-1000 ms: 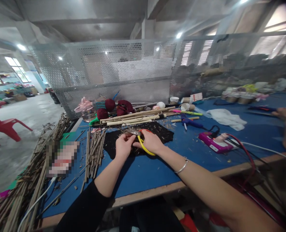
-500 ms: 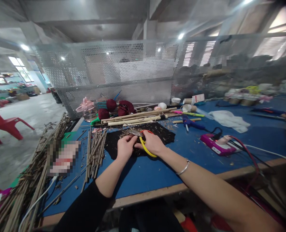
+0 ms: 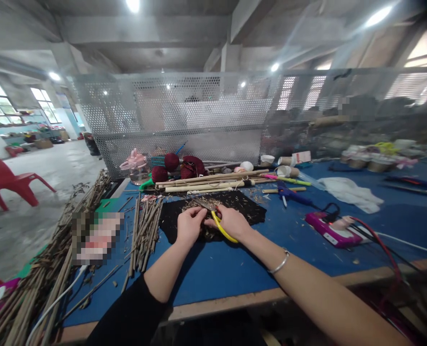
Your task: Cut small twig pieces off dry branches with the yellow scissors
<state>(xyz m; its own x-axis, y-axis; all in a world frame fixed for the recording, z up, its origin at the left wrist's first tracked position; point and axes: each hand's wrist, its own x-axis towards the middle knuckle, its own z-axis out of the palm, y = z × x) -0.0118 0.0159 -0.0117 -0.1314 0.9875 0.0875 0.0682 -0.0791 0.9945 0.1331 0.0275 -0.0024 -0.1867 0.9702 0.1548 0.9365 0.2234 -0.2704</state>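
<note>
Over a black cloth (image 3: 251,207) strewn with dry plant scraps (image 3: 193,203), my two hands meet almost fingertip to fingertip. My right hand (image 3: 232,223) grips a pair of scissors (image 3: 221,227) with yellow handles; the blades point up and left, past the fingers of the other hand. My left hand (image 3: 188,228) is closed in a pinch close to the blades. What it pinches is too small and covered to make out. Left of the cloth lies a bundle of cut dry stems (image 3: 146,233).
Long brown stalks (image 3: 42,283) and a blurred-out flat item (image 3: 100,238) lie at the left. Pale sticks (image 3: 206,186) and dark red yarn balls (image 3: 172,162) are behind. At right are a blue glue gun (image 3: 288,193), a purple power strip (image 3: 332,230) and white cloth (image 3: 350,192).
The view has tilted upward, so everything sits slightly lower and further right. My hands stay together with the scissors in the right one. Another person's hand at the right edge has left the view.
</note>
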